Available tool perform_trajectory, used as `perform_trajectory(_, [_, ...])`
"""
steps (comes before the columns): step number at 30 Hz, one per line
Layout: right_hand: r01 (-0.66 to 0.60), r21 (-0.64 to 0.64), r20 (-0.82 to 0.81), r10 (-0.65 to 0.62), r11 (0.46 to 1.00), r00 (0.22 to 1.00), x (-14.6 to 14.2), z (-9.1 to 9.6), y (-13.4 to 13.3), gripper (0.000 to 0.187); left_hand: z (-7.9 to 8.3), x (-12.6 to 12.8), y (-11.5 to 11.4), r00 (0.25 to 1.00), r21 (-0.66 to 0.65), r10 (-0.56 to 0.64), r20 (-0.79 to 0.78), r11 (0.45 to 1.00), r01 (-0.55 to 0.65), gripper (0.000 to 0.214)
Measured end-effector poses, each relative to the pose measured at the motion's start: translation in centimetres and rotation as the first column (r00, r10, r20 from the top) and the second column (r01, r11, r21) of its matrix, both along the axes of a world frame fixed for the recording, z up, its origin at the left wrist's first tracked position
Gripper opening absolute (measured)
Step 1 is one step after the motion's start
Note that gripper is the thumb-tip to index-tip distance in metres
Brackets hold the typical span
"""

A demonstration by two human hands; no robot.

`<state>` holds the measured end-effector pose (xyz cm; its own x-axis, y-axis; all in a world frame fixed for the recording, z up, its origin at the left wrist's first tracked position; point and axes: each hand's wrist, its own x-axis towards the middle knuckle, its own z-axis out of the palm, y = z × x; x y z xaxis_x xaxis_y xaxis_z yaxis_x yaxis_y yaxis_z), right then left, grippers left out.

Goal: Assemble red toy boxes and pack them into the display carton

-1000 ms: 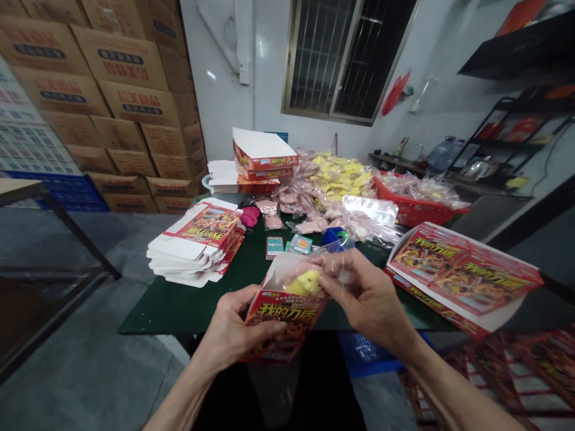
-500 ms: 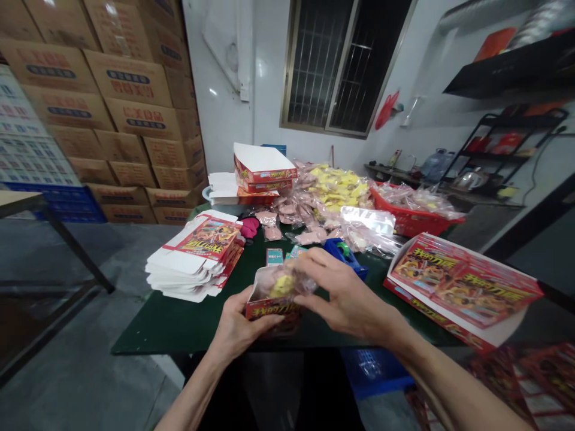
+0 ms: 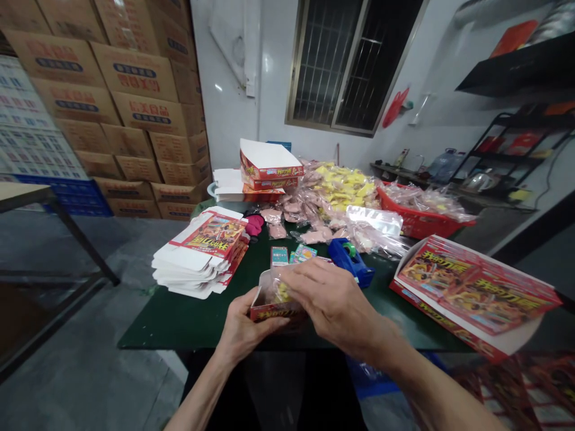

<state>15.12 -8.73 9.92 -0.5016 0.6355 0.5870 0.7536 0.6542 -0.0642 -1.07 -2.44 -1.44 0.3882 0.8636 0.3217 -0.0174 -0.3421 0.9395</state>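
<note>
Gaping white-lined red box (image 3: 272, 312), left hand (image 3: 246, 327) gripping it, right hand (image 3: 330, 299) half-curled, hold unclear

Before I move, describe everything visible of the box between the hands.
The small box looks like card, red with yellow print outside, white inside. Its top is open on a yellow item in clear wrap. The left hand grips its left side; the right hand hides its right. It is near the edge of the table.
</note>
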Motion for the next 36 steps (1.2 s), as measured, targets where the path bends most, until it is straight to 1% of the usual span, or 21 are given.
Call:
perform_trajectory(4, [-0.030, -0.087, -0.006, 0.029, 0.996, 1.000, 0.6, 0.5, 0.0, 0.026, 0.1, 0.1, -0.2, 0.998, -0.046, -0.034, 0.048, 0.998, 0.036, 0.035])
perform_trajectory(6, [-0.046, -0.106, -0.045, 0.042, 0.993, 0.998, 0.8, 0.0, 0.0, 0.029, 0.4, 0.2, -0.2, 0.993, -0.093, -0.064, 0.094, 0.993, 0.073, 0.042])
perform_trajectory(7, [-0.042, -0.095, -0.089, 0.034, 0.995, 0.995, 0.9, -0.4, 0.1, 0.034, 0.5, 0.3, -0.1, 0.991, -0.117, -0.079, 0.110, 0.989, 0.092, 0.045])
perform_trajectory(9, [-0.023, -0.034, -0.204, 0.015, 0.999, 0.979, 1.1, -1.2, 0.3, 0.045, 0.8, 0.5, 0.0, 0.987, -0.149, -0.106, 0.119, 0.981, 0.124, 0.049])
perform_trajectory(10, [-0.035, 0.012, -0.250, 0.036, 0.999, 0.967, 1.1, -1.6, 0.4, 0.045, 1.0, 0.6, 0.1, 0.988, -0.153, -0.110, 0.109, 0.980, 0.126, 0.046])
perform_trajectory(11, [-0.066, 0.061, -0.271, 0.080, 0.996, 0.959, 1.1, -1.9, 0.6, 0.042, 1.1, 0.6, 0.2, 0.989, -0.148, -0.108, 0.096, 0.981, 0.122, 0.041])
perform_trajectory(13, [-0.137, 0.147, -0.222, 0.168, 0.980, 0.960, 1.2, -1.9, 1.0, 0.027, 1.4, 0.8, 0.2, 0.993, -0.119, -0.101, 0.068, 0.987, 0.109, 0.035])
perform_trajectory(14, [-0.152, 0.169, -0.169, 0.180, 0.974, 0.969, 1.3, -1.7, 1.2, 0.021, 1.6, 0.9, 0.2, 0.993, -0.104, -0.101, 0.056, 0.989, 0.107, 0.035])
perform_trajectory(15, [-0.143, 0.171, -0.111, 0.164, 0.975, 0.980, 1.4, -1.3, 1.3, 0.020, 1.7, 0.9, 0.1, 0.993, -0.093, -0.106, 0.046, 0.990, 0.110, 0.036])
perform_trajectory(17, [-0.079, 0.119, 0.000, 0.079, 0.990, 0.997, 1.7, -0.3, 1.3, 0.023, 2.0, 1.0, 0.0, 0.993, -0.080, -0.113, 0.036, 0.990, 0.116, 0.041])
perform_trajectory(19, [-0.036, 0.012, 0.066, 0.035, 0.999, 0.997, 2.0, 0.8, 1.1, 0.026, 2.0, 1.0, 0.0, 0.993, -0.077, -0.107, 0.041, 0.991, 0.110, 0.043])
perform_trajectory(21, [-0.035, -0.132, 0.059, 0.044, 0.991, 0.997, 2.1, 1.6, 0.8, 0.024, 1.8, 0.9, 0.1, 0.994, -0.081, -0.094, 0.055, 0.992, 0.098, 0.043])
perform_trajectory(23, [-0.049, -0.265, 0.019, 0.056, 0.963, 0.998, 2.1, 2.0, 0.6, 0.028, 1.3, 0.8, 0.1, 0.995, -0.088, -0.072, 0.062, 0.993, 0.078, 0.042])
perform_trajectory(26, [-0.057, -0.378, -0.001, 0.061, 0.924, 0.998, 1.6, 1.5, 0.8, 0.026, 0.8, 0.6, 0.2, 0.996, -0.075, -0.059, 0.060, 0.995, 0.063, 0.038])
perform_trajectory(29, [-0.080, -0.437, -0.025, 0.077, 0.896, 0.997, 0.9, 0.0, 1.1, 0.022, 0.6, 0.4, 0.2, 0.996, -0.047, -0.081, 0.047, 0.995, 0.083, 0.034])
perform_trajectory(30, [-0.074, -0.427, -0.044, 0.061, 0.901, 0.997, 0.7, -0.6, 1.1, 0.022, 0.6, 0.4, 0.2, 0.996, -0.042, -0.083, 0.040, 0.996, 0.085, 0.035])
perform_trajectory(31, [-0.049, -0.380, -0.072, 0.023, 0.924, 0.997, 0.5, -1.1, 1.0, 0.022, 0.6, 0.5, 0.2, 0.996, -0.041, -0.079, 0.035, 0.996, 0.081, 0.035])
perform_trajectory(32, [0.000, -0.296, -0.100, -0.032, 0.955, 0.994, 0.4, -1.6, 0.9, 0.023, 0.5, 0.5, 0.3, 0.997, -0.047, -0.072, 0.038, 0.996, 0.074, 0.036])
perform_trajectory(33, [0.066, -0.176, -0.131, -0.090, 0.982, 0.987, 0.2, -2.0, 0.7, 0.024, 0.5, 0.6, 0.3, 0.997, -0.059, -0.064, 0.049, 0.996, 0.067, 0.037])
perform_trajectory(34, [0.134, -0.041, -0.162, -0.139, 0.990, 0.977, 0.0, -2.3, 0.4, 0.024, 0.5, 0.6, 0.3, 0.996, -0.071, -0.056, 0.067, 0.996, 0.061, 0.038])
perform_trajectory(36, [0.199, 0.187, -0.193, -0.163, 0.962, 0.968, -0.3, -2.9, -0.1, 0.023, 0.3, 0.7, 0.2, 0.995, -0.086, -0.046, 0.088, 0.995, 0.054, 0.038])
